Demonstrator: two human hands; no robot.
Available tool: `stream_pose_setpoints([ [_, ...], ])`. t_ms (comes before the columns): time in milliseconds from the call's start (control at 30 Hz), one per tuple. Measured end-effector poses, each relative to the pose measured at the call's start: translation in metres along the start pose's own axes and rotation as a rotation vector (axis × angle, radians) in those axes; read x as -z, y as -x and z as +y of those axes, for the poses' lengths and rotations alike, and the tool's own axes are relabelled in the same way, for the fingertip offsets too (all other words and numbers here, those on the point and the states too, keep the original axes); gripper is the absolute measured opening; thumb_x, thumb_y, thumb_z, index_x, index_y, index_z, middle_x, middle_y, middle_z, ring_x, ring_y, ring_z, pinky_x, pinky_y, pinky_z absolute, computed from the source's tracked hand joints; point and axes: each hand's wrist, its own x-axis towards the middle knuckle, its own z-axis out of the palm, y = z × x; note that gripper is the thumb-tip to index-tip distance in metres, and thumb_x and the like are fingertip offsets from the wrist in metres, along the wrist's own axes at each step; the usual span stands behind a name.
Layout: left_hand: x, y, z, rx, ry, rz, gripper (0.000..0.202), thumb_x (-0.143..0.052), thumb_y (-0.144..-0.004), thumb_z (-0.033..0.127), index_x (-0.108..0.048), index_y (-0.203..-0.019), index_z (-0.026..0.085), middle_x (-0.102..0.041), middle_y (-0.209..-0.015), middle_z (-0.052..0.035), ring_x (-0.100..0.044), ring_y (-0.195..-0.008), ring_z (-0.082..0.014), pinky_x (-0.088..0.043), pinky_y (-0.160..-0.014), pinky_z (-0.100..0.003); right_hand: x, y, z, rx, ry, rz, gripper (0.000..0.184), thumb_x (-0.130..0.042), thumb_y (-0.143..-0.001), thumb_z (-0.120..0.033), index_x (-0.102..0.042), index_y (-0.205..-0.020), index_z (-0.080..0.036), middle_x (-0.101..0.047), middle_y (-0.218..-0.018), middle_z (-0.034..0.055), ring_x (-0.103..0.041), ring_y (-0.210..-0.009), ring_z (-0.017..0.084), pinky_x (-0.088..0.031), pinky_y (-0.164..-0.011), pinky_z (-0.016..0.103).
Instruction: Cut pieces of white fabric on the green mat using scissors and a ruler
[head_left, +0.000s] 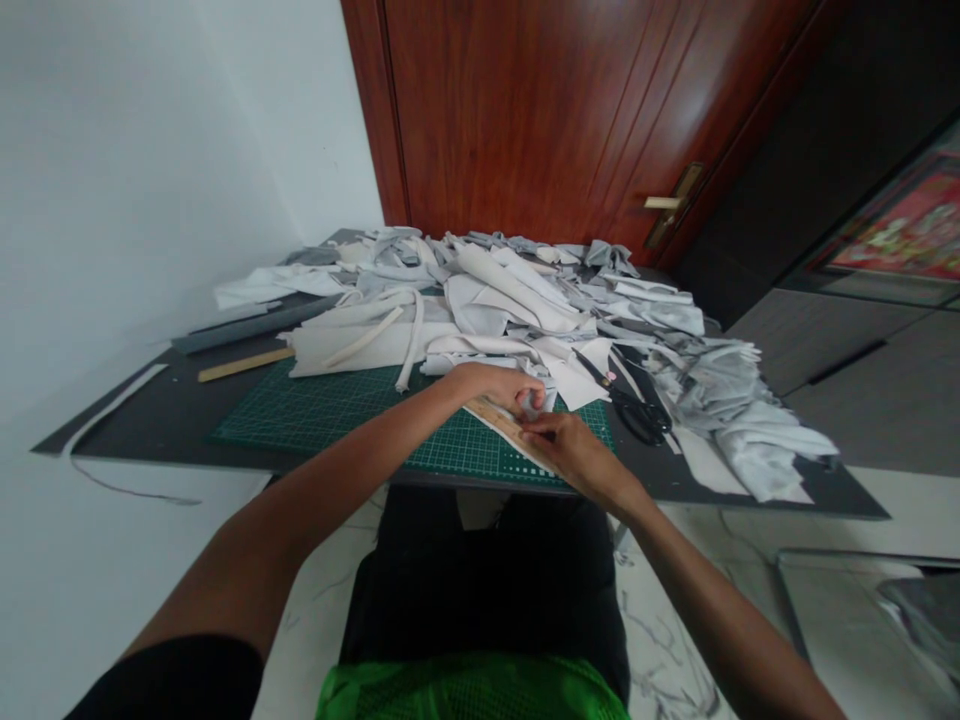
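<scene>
A: I've got the head feed up. The left hand (pixel 496 388) is curled over a scrap (pixel 534 403) at the far end of a ruler (pixel 504 428), near the middle of the frame.

B: And the right hand (pixel 568 452)?

A: Its fingers are closed in on the ruler's near part. Both hands look set to pin that one ruler flat on the mat (pixel 337 425), though that's my reading. I can't tell whether they truly grip or only press.

B: Count the rest for me.

A: One green mat, lower centre, on a dark table (pixel 127 435). One pair of scissors (pixel 637 415) lies right of the hands, probably left within easy reach. One wooden strip (pixel 245 365) sits left of the mat. Behind them is one heap (pixel 510 300) of pale offcuts, too tangled to count.
</scene>
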Motion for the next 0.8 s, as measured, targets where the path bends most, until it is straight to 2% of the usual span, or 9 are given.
stream_pose_setpoints([
  [100, -0.001, -0.001, 0.0, 0.015, -0.003, 0.002, 0.036, -0.078, -0.075, 0.03, -0.063, -0.108, 0.021, -0.057, -0.083, 0.0025, -0.054, -0.074, -0.0153, -0.038, -0.064, -0.024, 0.002, 0.01, -0.006, 0.006, -0.028, -0.013, 0.029, -0.054, -0.097, -0.028, -0.082, -0.097, -0.021, -0.081, -0.101, 0.0079, -0.074, -0.088, 0.025, -0.054, -0.081, 0.034],
  [233, -0.002, -0.001, 0.001, 0.024, -0.014, 0.009, 0.038, -0.078, -0.076, 0.031, -0.063, -0.109, 0.02, -0.059, -0.089, 0.001, -0.055, -0.076, -0.0157, -0.039, -0.065, -0.024, 0.002, 0.015, -0.007, -0.006, -0.05, 0.012, 0.031, -0.053, -0.097, -0.03, -0.082, -0.098, -0.02, -0.081, -0.105, 0.0085, -0.074, -0.089, 0.025, -0.054, -0.084, 0.035],
  [433, -0.003, -0.001, 0.0, 0.029, -0.037, 0.013, 0.04, -0.073, -0.077, 0.031, -0.064, -0.115, 0.021, -0.061, -0.087, 0.001, -0.053, -0.074, -0.0147, -0.039, -0.066, -0.024, 0.002, 0.002, 0.002, -0.054, -0.101, -0.022, 0.026, -0.061, -0.093, -0.032, -0.082, -0.102, -0.019, -0.081, -0.106, 0.0082, -0.075, -0.092, 0.027, -0.054, -0.086, 0.037],
  [633, -0.004, -0.003, -0.002, 0.002, 0.002, 0.017, 0.042, -0.072, -0.074, 0.026, -0.065, -0.116, 0.023, -0.062, -0.087, 0.0005, -0.055, -0.076, -0.0167, -0.042, -0.069, -0.026, 0.01, -0.014, 0.017, 0.01, -0.164, -0.12, 0.029, -0.063, -0.093, -0.041, -0.083, -0.098, -0.019, -0.082, -0.098, 0.0053, -0.073, -0.088, 0.025, -0.054, -0.082, 0.034],
  [800, -0.002, -0.003, 0.001, 0.021, 0.01, -0.012, 0.052, -0.074, -0.073, 0.028, -0.064, -0.123, 0.021, -0.065, -0.092, -0.0023, -0.057, -0.078, -0.0193, -0.042, -0.071, -0.03, 0.018, -0.016, 0.009, 0.067, -0.154, -0.074, 0.026, -0.064, -0.094, -0.038, -0.082, -0.094, -0.018, -0.08, -0.102, 0.0071, -0.072, -0.093, 0.025, -0.054, -0.084, 0.035],
])
